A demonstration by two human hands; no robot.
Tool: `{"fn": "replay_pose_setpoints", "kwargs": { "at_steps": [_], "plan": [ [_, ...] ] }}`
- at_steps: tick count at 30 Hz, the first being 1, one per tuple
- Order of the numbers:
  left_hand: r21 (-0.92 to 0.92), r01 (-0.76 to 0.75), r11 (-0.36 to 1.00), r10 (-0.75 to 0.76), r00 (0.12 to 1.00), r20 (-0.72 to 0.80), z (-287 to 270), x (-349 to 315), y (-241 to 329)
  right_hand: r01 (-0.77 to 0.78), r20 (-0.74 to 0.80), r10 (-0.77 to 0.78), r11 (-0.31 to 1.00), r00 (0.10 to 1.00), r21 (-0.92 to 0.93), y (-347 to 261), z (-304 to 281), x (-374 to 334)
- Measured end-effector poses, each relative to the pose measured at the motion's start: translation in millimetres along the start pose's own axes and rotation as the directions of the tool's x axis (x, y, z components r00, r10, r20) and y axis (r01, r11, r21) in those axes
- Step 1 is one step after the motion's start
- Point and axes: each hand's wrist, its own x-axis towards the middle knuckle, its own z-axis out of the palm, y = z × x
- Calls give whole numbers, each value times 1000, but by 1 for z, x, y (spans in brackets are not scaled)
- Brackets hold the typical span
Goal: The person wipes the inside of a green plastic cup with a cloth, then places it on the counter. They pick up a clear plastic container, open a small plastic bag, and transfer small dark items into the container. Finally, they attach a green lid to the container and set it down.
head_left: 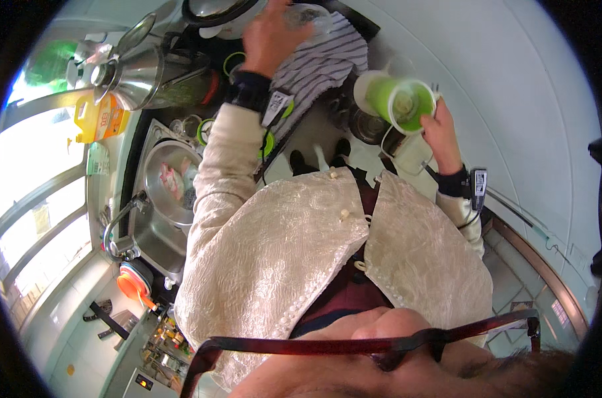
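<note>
- Landmark: the sink (156, 229), a steel basin at the person's left, with a round steel bowl (171, 182) in it holding pink and pale items.
- Right hand (440, 132): well away from the sink, on the far side of the body. The fingers are clamped on the rim and handle side of a green cup (400, 103).
- Green cup: bright green plastic with a pale inner wall, tipped so that its mouth faces the camera. The contents are unclear.
- Left hand (271, 36): beyond the sink, past the striped cloth (327, 66). It rests on a clear glass vessel (307, 16); whether the fingers are closed round it cannot be told.
- Risk, judged: the cup is tilted, so any liquid in it could spill onto the cloth below.
- Risk, judged: the left hand's grip on the glass is at full reach, so the vessel could slip or knock the steel kettle (132, 76) just beyond the sink.
</note>
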Motion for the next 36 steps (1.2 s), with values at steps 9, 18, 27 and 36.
{"fn": "replay_pose_setpoints", "kwargs": {
  "at_steps": [9,18,27,36],
  "plan": [
    [-96,131,987,-160,886,-435,-86,-134,-8,202,216,-154,954,964,-221,-33,72,111],
    [-54,311,949,-304,852,-427,-72,-230,17,54,316,73,925,946,-375,-65,105,117],
    [-133,344,929,-367,818,-444,-74,-245,25,100,316,-72,992,946,-72,-27,127,134],
    [-125,338,933,-360,864,-351,-58,-235,13,-3,371,-38,994,928,108,14,93,135]
  ]
}}
